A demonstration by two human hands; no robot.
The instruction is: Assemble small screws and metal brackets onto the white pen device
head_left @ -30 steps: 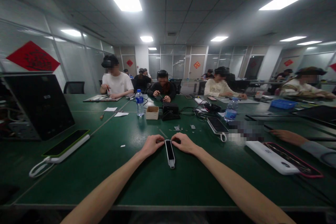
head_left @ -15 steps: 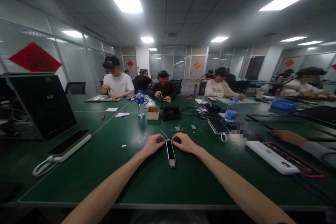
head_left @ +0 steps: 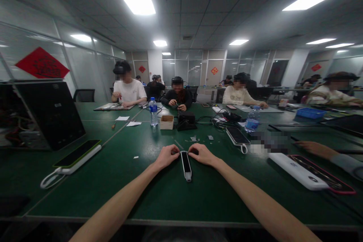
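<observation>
Our left hand (head_left: 168, 156) curls at the far end of the slim device (head_left: 186, 165), which lies on the green table (head_left: 181, 204); we judge it light, stiff, slick-faced, best held by its long edges. Our right hand (head_left: 202, 154) curls opposite; whether either pinches it, we cannot tell. Small parts (head_left: 210, 137) beyond and a phone (head_left: 237, 136) farther right leave it unobstructed.

Head view has swung slightly left, so the left hand (head_left: 169, 155), right hand (head_left: 202, 155) and slim white-framed device (head_left: 186, 165) sit further right in frame. More of the PC tower's (head_left: 52, 115) open side shows. Red sliver at far right is gone.
</observation>
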